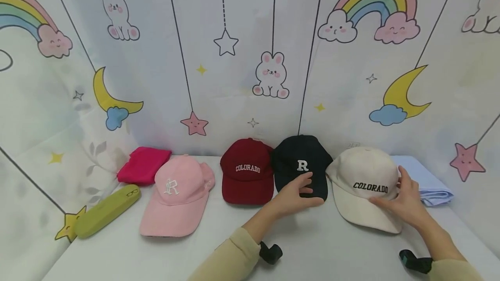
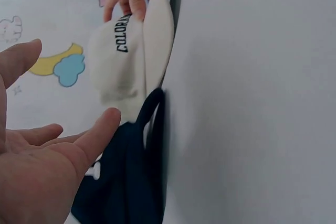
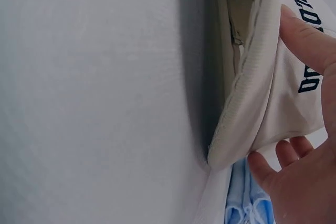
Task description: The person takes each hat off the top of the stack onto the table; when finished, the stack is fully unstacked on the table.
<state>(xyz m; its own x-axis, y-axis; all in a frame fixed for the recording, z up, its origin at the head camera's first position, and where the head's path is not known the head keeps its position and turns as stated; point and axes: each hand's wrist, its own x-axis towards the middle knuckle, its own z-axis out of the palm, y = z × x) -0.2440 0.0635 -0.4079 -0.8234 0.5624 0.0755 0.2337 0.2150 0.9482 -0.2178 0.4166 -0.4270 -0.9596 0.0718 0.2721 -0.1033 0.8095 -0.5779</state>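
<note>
A cream baseball cap (image 1: 363, 168) with COLORADO lettering sits on the white table at the right. My right hand (image 1: 409, 196) holds its right side, the thumb on the front above the brim and the fingers round the edge, as the right wrist view shows with the brim (image 3: 257, 93) tipped up off the table. To its left is a black baseball cap (image 1: 298, 150) with a white R. My left hand (image 1: 293, 198) hovers in front of this cap with thumb and fingers spread, holding nothing. Part of the black cap's brim is hidden behind that hand.
A maroon COLORADO cap (image 1: 247, 155) stands left of the black one. Farther left are a pink cap (image 1: 177, 190), a green case (image 1: 107, 211) and a bright pink folded cloth (image 1: 142, 166). Light blue folded fabric (image 1: 433, 185) lies behind my right hand. A patterned curtain (image 1: 234, 8) hangs behind.
</note>
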